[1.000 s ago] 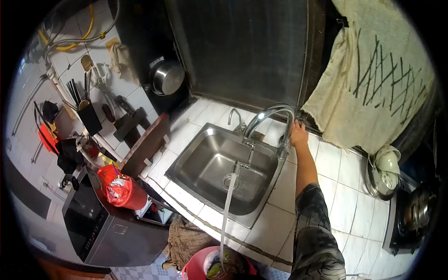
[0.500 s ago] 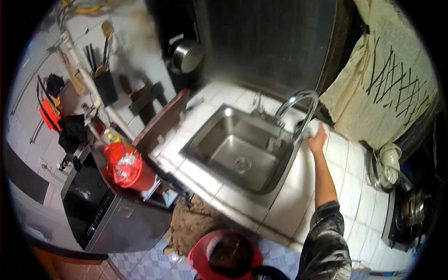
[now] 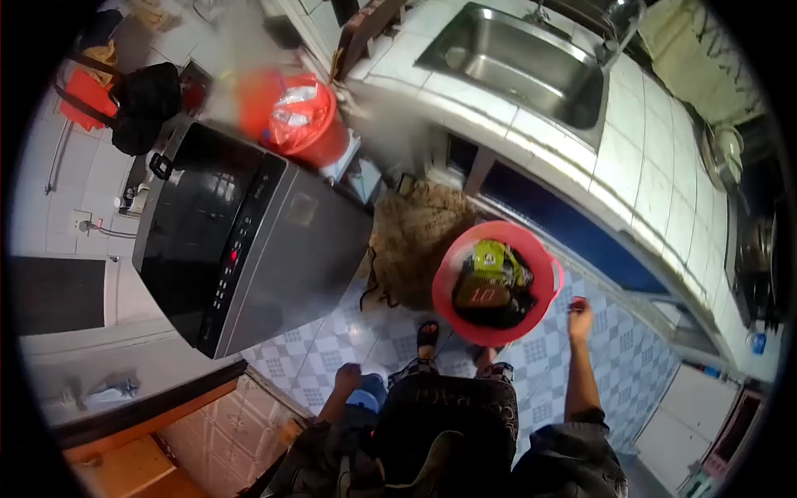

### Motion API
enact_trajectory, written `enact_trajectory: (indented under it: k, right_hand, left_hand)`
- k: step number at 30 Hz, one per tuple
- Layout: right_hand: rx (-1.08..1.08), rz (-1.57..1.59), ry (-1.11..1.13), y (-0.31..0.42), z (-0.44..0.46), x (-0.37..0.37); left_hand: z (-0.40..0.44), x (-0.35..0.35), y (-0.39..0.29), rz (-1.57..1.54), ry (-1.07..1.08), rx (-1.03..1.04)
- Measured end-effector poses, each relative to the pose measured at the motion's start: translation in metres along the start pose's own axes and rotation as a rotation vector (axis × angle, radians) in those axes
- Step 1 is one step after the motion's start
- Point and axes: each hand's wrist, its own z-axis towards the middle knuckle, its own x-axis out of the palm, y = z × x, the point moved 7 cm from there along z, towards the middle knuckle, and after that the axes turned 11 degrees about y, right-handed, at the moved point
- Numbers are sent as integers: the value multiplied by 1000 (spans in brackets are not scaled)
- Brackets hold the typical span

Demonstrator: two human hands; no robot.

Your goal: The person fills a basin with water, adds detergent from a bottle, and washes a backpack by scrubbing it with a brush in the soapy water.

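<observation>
My right hand [image 3: 580, 318] hangs low beside a pink basin [image 3: 538, 249], a little apart from its handle. Its fingers look curled, with a small dark red patch at their tips that I cannot make out. Dark clothes [image 3: 490, 295] with a yellow-green patterned piece on top lie in the basin, which stands on the tiled floor. On the other side, my left hand [image 3: 348, 379] hangs next to a blue bucket [image 3: 369, 392]. It is dim and small, so its fingers cannot be told apart.
A grey washing machine [image 3: 274, 241] with a lit red light stands at left. Behind it is a red bucket [image 3: 320, 137] lined with a bag. A brown cloth [image 3: 415, 236] lies near the basin. The white tiled counter [image 3: 465, 95] holds a steel sink [image 3: 519, 70].
My view has tilted down from the sink to the floor. My right hand has left the counter by the faucet and dropped beside the basin. My left hand has come into view.
</observation>
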Motion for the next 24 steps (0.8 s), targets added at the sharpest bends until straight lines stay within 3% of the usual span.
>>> enact_trajectory:
  k: [1,3,5,7,8,9,11,12,15,16,18,20,22,24]
  right_hand:
    - [52,-4,149,-26,-14,40]
    - [-179,-634,640,-73,-67,145]
    - [-140,-622,697,-53,-107,176]
    - [87,-556,573,-60,-127,196]
    - [29,-511,537,-66,-131,210]
    - [123,-499,565,-63,-139,220]
    - [-107,-471,483,-62,-150,245]
    - [-99,-455,481,-63,-157,256]
    - [-57,-428,452,-60,-176,279]
    - [-64,-470,462,-58,-178,289]
    - [-66,-548,520,-56,-176,308]
    - [-47,-583,465,-43,-166,320]
    - [-110,-696,340,-46,-156,336]
    - [-80,-769,258,-57,-137,347]
  left_hand:
    - [-21,-20,39,191,-55,-16]
    - [-81,-36,155,-149,106,-323]
    - [-115,-58,184,146,67,-446]
    - [-136,-51,170,65,59,-407]
    - [-132,-50,185,92,-21,-306]
    - [-128,-47,194,115,-104,-199]
    - [-131,-27,117,97,15,-224]
    - [-117,-21,101,444,-1,-69]
    - [-84,5,41,354,50,65]
    - [-68,17,23,410,65,199]
    - [-30,40,2,335,176,109]
    - [-3,71,-55,471,293,316]
    - [76,103,8,541,405,440]
    - [99,113,-51,716,389,347]
